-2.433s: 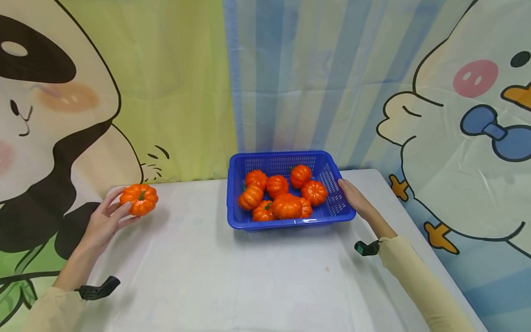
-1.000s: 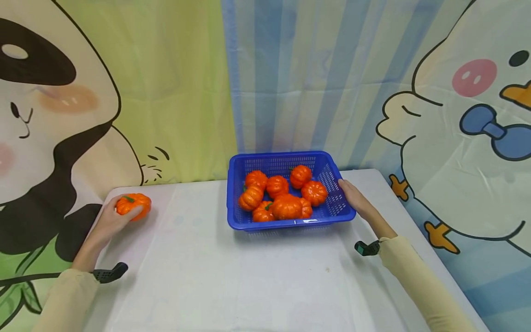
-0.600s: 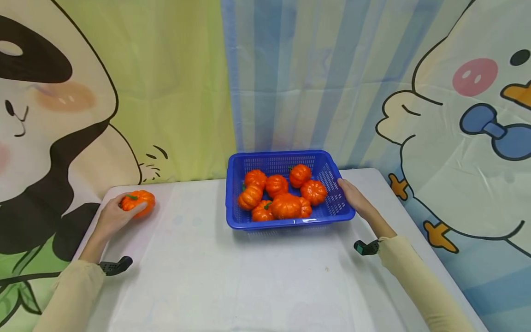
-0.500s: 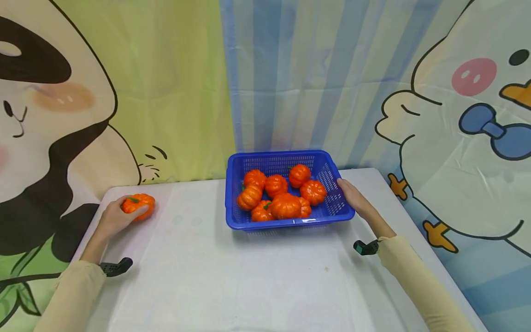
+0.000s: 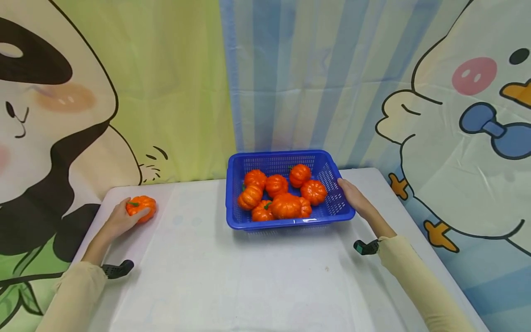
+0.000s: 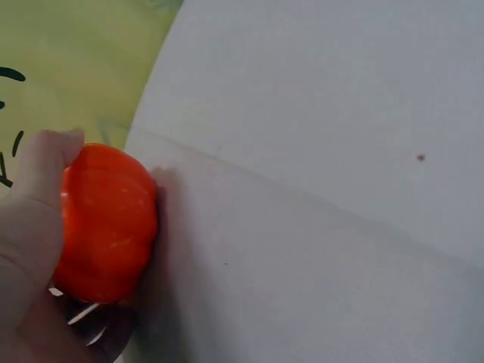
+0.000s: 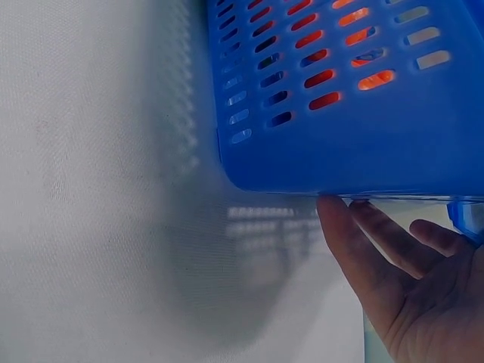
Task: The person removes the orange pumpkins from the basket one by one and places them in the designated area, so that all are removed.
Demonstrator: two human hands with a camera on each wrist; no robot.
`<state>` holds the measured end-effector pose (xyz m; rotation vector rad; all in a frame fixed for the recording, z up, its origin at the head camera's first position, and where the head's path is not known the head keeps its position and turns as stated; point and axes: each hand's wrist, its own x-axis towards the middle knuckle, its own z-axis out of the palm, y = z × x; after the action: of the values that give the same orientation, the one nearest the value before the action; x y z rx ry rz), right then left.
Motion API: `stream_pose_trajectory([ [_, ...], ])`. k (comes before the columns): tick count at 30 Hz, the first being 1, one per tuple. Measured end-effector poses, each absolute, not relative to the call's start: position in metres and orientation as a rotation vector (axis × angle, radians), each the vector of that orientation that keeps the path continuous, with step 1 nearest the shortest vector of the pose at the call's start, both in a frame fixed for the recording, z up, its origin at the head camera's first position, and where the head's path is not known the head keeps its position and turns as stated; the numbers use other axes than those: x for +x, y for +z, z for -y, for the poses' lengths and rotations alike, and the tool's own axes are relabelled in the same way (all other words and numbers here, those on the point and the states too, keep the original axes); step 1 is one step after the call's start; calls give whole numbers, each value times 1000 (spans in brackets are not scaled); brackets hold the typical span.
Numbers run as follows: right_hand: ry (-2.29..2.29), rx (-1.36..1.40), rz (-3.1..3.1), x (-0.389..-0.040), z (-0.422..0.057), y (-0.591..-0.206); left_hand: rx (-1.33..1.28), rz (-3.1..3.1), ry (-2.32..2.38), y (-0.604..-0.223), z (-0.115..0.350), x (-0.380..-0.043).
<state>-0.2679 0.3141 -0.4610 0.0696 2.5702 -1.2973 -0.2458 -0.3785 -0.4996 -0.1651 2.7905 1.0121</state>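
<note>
My left hand holds a small orange toy pumpkin with a green stem at the table's far left corner. In the left wrist view, the thumb lies on one side of the pumpkin and the other fingers reach round its far side. A blue perforated plastic basket sits at the back middle with several more orange pumpkins in it. My right hand rests against the basket's right end; in the right wrist view its extended fingertips touch the blue wall.
The white-covered table ends at the back against a hanging cloth printed with cartoon animals. A black wrist camera sticks out from the left sleeve, and another wrist camera from the right.
My left hand has lowered the pumpkin toward the table and tilted it so its stem points left. Lately both have shifted slightly to the right. My right hand and the basket have stayed put.
</note>
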Motion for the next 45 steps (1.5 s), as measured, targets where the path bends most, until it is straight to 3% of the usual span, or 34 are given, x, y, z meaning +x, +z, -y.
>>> stream_pose_trajectory([
  [7,-1291,56,-2553,-265,-312,-460,-133,-3087,1164,-457,359,-210],
  [11,-1294,46,-2556,-266,-313,-459,30,-3159,1253,-437,335,-177],
  [20,-1299,41,-2560,-268,-314,-460,207,-2977,1357,-449,292,-127],
  [30,-1301,34,-2564,-267,-313,-458,420,-2927,1399,-466,251,-111],
  [45,-1318,31,-2532,-269,-312,-459,560,-2730,1482,-452,179,-115],
])
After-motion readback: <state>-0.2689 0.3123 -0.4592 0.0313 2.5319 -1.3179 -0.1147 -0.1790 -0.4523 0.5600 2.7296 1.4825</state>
